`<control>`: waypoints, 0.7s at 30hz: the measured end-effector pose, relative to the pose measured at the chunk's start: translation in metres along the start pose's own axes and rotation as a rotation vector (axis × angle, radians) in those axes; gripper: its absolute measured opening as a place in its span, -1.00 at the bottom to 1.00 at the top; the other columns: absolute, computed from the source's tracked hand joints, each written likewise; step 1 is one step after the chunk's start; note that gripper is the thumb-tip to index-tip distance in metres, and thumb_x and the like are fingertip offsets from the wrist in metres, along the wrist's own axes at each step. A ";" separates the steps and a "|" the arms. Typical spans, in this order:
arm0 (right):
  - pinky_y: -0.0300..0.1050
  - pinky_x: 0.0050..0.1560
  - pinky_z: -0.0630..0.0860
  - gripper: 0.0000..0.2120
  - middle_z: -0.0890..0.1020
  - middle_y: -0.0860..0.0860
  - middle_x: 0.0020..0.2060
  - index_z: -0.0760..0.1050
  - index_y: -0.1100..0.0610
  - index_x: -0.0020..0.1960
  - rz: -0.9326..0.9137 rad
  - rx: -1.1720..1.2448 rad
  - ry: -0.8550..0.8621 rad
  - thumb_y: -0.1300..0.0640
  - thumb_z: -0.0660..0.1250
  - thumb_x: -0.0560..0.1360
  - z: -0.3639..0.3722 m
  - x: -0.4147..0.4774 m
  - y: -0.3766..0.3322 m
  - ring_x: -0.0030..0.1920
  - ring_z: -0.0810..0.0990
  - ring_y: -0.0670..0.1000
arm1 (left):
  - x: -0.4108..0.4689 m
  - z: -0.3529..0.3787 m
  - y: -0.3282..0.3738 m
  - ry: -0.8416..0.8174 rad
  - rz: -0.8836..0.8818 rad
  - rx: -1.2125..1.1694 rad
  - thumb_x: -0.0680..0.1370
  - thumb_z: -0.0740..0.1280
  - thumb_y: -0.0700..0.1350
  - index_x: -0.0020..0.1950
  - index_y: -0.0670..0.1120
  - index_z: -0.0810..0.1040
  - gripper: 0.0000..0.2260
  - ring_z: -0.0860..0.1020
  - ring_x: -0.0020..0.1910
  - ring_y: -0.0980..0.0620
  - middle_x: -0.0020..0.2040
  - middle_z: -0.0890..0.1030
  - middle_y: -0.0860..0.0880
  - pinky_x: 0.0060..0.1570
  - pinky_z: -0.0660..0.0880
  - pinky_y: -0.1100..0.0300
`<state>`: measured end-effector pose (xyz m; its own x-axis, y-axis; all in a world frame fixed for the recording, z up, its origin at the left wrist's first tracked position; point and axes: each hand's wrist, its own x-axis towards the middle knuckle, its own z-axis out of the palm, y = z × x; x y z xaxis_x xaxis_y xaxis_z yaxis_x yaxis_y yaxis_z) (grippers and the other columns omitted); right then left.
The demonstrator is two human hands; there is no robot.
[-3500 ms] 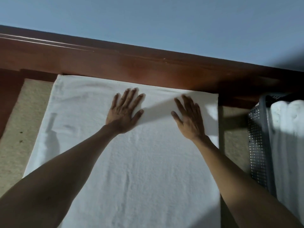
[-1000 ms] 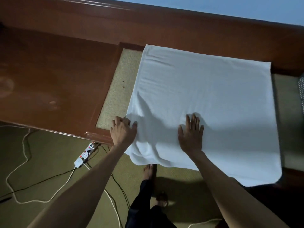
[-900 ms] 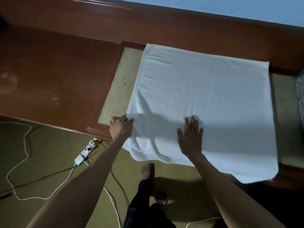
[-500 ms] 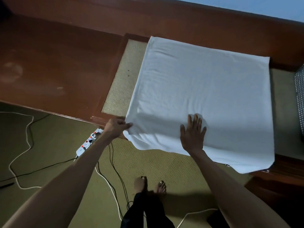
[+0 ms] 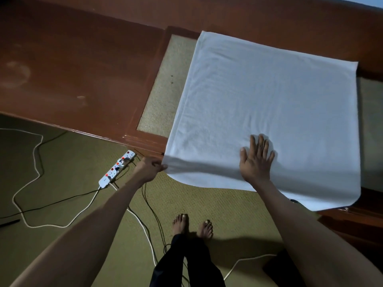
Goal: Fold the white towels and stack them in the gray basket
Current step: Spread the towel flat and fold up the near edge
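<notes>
A white towel (image 5: 269, 104) lies spread flat on the wooden table (image 5: 72, 69), its near edge hanging a little over the table's front. My left hand (image 5: 150, 167) pinches the towel's near left corner, just off the table edge. My right hand (image 5: 256, 160) presses flat on the towel near its front edge, fingers straight and spread. The gray basket is out of view.
A beige inset panel (image 5: 163, 85) shows left of the towel. On the green carpet below lie a white power strip (image 5: 117, 169) with red switches, a white cord (image 5: 31, 162) and black cables. My bare feet (image 5: 191, 225) stand in front of the table.
Both hands came from the towel's far part to its near edge. My left hand slid off the towel's left side and took hold of the near left corner. The view tilted down toward the floor.
</notes>
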<state>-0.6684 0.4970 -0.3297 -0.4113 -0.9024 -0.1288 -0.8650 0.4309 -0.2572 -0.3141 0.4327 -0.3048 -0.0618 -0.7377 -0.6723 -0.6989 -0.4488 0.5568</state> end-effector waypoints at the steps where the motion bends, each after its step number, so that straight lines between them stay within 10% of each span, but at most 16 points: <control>1: 0.38 0.52 0.00 -0.35 0.02 0.15 0.64 0.07 0.10 0.65 -0.005 -0.008 0.001 -0.17 -0.10 0.64 0.001 0.000 0.001 0.63 0.01 0.21 | -0.001 0.000 -0.002 0.014 -0.003 0.075 0.59 0.44 0.08 0.15 -0.10 0.69 -0.72 0.51 -0.23 0.01 -0.09 0.66 -0.09 -0.33 0.36 0.21; 5: 0.40 0.52 0.03 -0.37 0.04 0.15 0.64 0.07 0.09 0.65 -0.010 -0.020 0.006 -0.16 -0.10 0.65 0.003 0.000 0.002 0.63 0.02 0.21 | -0.014 0.004 -0.003 0.288 0.092 0.383 0.50 0.26 0.35 -0.06 0.06 0.67 -0.60 0.60 -0.16 -0.12 -0.14 0.67 -0.02 -0.23 0.41 0.13; 9: 0.40 0.47 0.12 -0.40 0.16 0.19 0.61 0.18 0.13 0.62 -0.020 -0.043 0.097 -0.13 -0.05 0.66 0.009 -0.001 0.001 0.60 0.14 0.25 | -0.017 0.017 0.030 0.543 0.611 0.355 0.56 0.35 0.07 -0.04 -0.01 0.60 -0.83 0.57 -0.13 -0.07 -0.13 0.61 0.00 -0.25 0.38 0.17; 12: 0.35 0.45 0.19 -0.45 0.24 0.19 0.59 0.25 0.14 0.59 -0.033 -0.077 0.176 -0.07 0.03 0.66 0.012 -0.002 0.002 0.57 0.21 0.25 | 0.009 0.048 0.065 0.416 0.812 0.416 0.65 0.31 -0.01 0.34 -0.09 0.54 -0.71 0.48 0.25 -0.12 0.28 0.54 -0.14 0.15 0.44 0.00; 15: 0.32 0.44 0.21 -0.46 0.26 0.18 0.58 0.28 0.14 0.57 -0.020 -0.096 0.194 -0.04 0.05 0.64 0.012 0.000 0.000 0.56 0.23 0.22 | 0.035 0.077 0.084 0.235 0.811 0.588 0.73 0.08 0.12 0.65 -0.02 0.20 -0.50 0.10 0.64 -0.08 0.66 0.17 -0.10 0.59 0.08 -0.06; 21: 0.28 0.46 0.20 -0.48 0.26 0.18 0.57 0.25 0.12 0.57 -0.032 -0.146 0.218 -0.01 0.05 0.64 0.011 -0.001 0.001 0.57 0.20 0.20 | 0.041 0.044 0.049 0.258 0.801 0.839 0.71 -0.07 0.30 0.69 0.10 -0.19 -0.38 -0.22 0.66 0.05 0.69 -0.19 0.06 0.63 -0.10 -0.10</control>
<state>-0.6653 0.4983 -0.3408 -0.4212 -0.9025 0.0904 -0.9045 0.4106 -0.1150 -0.3824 0.4030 -0.3267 -0.6156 -0.7808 -0.1065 -0.7809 0.5862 0.2159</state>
